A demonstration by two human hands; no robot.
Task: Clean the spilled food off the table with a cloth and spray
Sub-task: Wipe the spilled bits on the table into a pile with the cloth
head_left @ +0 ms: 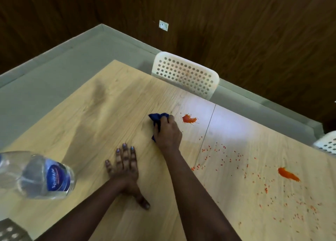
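Note:
A dark blue cloth (157,119) is bunched on the light wooden table (101,117), with my right hand (168,132) gripping it from above. Just right of the cloth lies a red-orange blob of spilled food (189,119). A second, longer blob (288,174) sits at the right, and several small orange specks (234,160) are scattered between and around them. My left hand (125,169) rests flat on the table, fingers spread, holding nothing. A clear plastic bottle with a blue label (39,176) stands at the near left.
A white perforated chair back (185,75) stands at the table's far edge, and another chair (327,144) shows at the right edge. A grey perforated object (11,231) pokes in at the bottom left. Grey floor and a dark wood wall lie beyond.

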